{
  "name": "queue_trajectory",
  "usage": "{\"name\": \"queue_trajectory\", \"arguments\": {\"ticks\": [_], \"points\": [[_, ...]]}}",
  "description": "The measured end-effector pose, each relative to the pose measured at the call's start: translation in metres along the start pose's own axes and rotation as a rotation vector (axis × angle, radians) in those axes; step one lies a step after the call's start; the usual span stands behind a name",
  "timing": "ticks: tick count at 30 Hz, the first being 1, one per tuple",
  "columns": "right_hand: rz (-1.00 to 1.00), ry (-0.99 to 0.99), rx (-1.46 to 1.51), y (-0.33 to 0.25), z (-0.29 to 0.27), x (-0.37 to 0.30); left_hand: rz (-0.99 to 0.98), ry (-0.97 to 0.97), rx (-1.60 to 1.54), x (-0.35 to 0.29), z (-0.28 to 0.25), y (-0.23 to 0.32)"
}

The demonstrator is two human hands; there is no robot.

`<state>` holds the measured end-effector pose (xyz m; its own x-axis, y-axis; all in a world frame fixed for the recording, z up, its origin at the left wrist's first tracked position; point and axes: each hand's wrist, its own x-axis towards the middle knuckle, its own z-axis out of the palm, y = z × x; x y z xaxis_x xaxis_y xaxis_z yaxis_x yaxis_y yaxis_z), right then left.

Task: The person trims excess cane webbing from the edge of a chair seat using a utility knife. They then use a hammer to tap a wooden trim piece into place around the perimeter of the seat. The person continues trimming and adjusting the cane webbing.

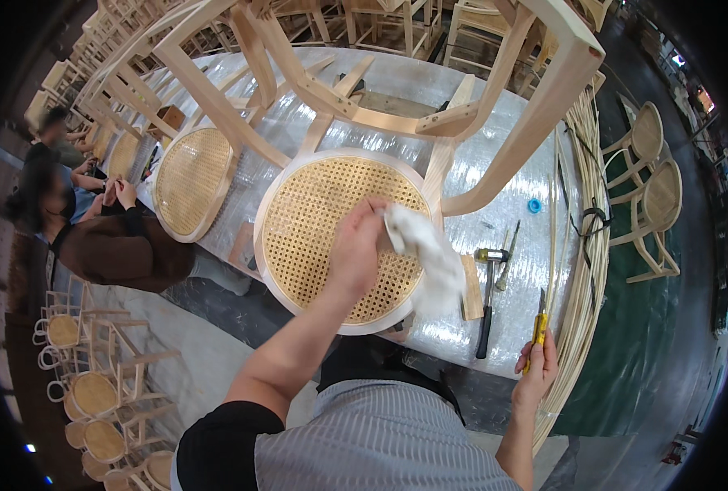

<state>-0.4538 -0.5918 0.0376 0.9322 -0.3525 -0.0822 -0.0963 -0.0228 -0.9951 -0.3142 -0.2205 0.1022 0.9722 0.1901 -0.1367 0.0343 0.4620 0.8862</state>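
Observation:
A chair lies on the table with its round cane panel [298,204] flat in front of me and its wooden frame [319,94] rising beyond. Over the panel, my left hand [357,250] is closed on a white cloth [429,254], which hangs to the right and is blurred. Whether the cloth touches the cane I cannot tell. At the table's right front edge, my right hand [539,360] grips a yellow utility knife [540,327], its blade pointing away from me. A mallet [487,286] and a wood strip [471,288] lie between the panel and the knife.
A thin pointed tool [507,258] and a blue ring [534,205] lie on the plastic-covered table [454,344]. Bundled cane strips [585,270] run along its right edge. Another cane-panel chair [192,184] and a seated co-worker [110,245] are at left. Chairs [658,196] stand beyond the right side.

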Motion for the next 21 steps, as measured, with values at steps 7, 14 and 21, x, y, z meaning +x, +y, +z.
{"name": "queue_trajectory", "arguments": {"ticks": [7,14,21], "points": [[0.087,-0.032,0.014,0.011,0.031,-0.004,0.422,0.0,1.32,0.137,-0.019,-0.058],[0.146,-0.039,0.044,0.011,0.055,0.0,0.546,-0.311,1.576,0.133,-0.049,-0.101],[0.108,-0.037,-0.01,0.0,0.049,0.008,0.608,-0.417,1.365,0.105,-0.008,-0.101]]}}
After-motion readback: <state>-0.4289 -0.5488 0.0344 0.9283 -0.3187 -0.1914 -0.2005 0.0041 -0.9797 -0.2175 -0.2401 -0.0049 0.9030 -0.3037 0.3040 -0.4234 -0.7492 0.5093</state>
